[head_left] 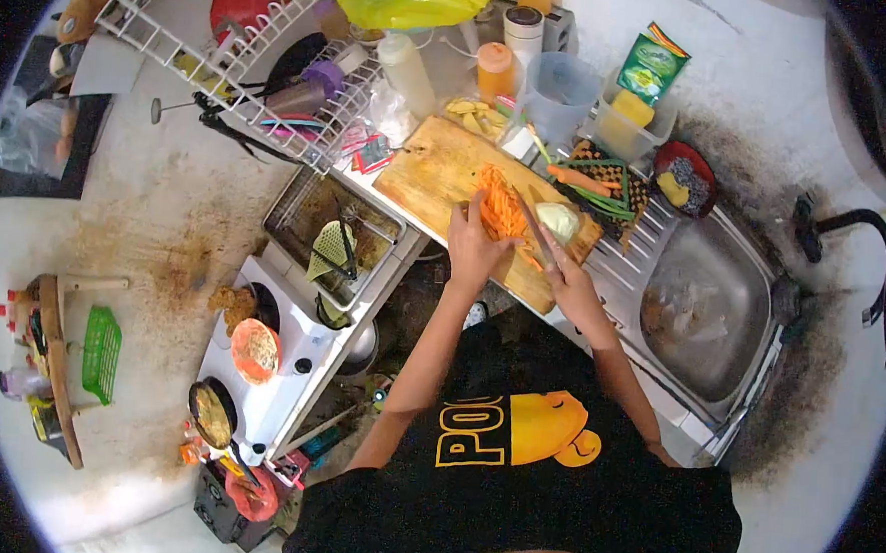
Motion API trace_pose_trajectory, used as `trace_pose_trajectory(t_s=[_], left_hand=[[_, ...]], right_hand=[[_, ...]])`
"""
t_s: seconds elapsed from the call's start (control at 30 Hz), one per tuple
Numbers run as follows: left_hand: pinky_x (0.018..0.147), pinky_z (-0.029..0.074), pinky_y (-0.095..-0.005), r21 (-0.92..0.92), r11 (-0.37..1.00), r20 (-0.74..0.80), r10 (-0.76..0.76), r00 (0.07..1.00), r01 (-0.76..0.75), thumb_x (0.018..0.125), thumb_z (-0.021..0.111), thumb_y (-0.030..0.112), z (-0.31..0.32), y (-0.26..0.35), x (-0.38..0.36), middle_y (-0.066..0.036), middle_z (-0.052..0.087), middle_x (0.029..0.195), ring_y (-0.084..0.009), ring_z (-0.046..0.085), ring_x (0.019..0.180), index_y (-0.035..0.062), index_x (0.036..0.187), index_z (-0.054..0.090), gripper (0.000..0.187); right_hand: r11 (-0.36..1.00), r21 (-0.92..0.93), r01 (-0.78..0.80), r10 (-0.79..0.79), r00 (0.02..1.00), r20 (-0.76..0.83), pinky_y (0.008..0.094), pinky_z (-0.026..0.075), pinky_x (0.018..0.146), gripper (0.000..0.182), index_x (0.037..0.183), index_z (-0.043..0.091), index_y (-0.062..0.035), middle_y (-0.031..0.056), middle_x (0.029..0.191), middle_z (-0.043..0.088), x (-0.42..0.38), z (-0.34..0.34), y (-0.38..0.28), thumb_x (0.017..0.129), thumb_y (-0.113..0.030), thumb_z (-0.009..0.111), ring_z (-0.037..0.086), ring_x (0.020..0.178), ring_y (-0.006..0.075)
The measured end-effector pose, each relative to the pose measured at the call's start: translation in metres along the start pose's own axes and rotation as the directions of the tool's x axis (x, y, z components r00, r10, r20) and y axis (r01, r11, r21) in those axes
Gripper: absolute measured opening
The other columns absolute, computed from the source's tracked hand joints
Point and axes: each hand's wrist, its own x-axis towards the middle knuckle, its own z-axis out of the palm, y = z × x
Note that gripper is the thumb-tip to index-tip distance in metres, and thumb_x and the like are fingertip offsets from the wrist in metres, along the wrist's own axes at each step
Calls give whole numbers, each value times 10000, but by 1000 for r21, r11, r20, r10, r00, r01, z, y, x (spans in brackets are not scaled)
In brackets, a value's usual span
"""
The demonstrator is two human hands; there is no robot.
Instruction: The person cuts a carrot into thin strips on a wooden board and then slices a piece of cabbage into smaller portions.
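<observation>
A pile of shredded carrot (502, 202) lies on the wooden cutting board (428, 171). My left hand (478, 248) rests at the near side of the pile, thumb and fingers apart and touching the shreds. In my right hand (573, 285) is a knife (538, 231), gripped by its handle, its blade pointing away across the board beside the carrot. Right of the blade sits a pale, rounded vegetable piece (557, 220), perhaps cabbage. Beyond the board's right end, whole carrots (574, 175) and green stalks (592, 196) lie on a dark woven basket (614, 175).
To the right is a steel sink (707, 310) with a black faucet (847, 223). Bottles (495, 72) and a clear plastic container (563, 88) stand behind the board. At left are a frying-tool tray (375, 228), a stove (304, 339) with a pan (212, 415), and a wire dish rack (213, 69).
</observation>
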Motion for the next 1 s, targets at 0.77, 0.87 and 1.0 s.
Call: trace_pose_trajectory(t_s=[0.77,0.87,1.0], left_hand=[[606,502,-327,-358,910,436,-35,899,209,753,804,134,26,-86,84,-109,722,762,-188,652,651,35,872,760,161],[598,481,-246,-556,743,470,-88,878,372,823,779,95,2,-75,88,-55,697,749,-92,601,667,-44,876,735,154],[697,484,-240,-572,584,586,-200,785,576,837,772,109,-28,-68,92,-39,700,833,-96,611,751,-26,901,740,153]], right_hand=[[971,-93,-222,184,934,-307,390,464,953,428,1397,496,-86,286,1206,609,-23,35,22,988,-206,530,614,1118,371],[978,-83,-194,153,924,-349,433,466,963,415,1357,531,-50,296,1192,604,-21,38,19,978,-219,536,588,1133,422],[981,-89,-175,134,929,-346,430,457,978,426,1385,503,-62,276,1218,603,-18,39,5,981,-198,524,583,1145,420]])
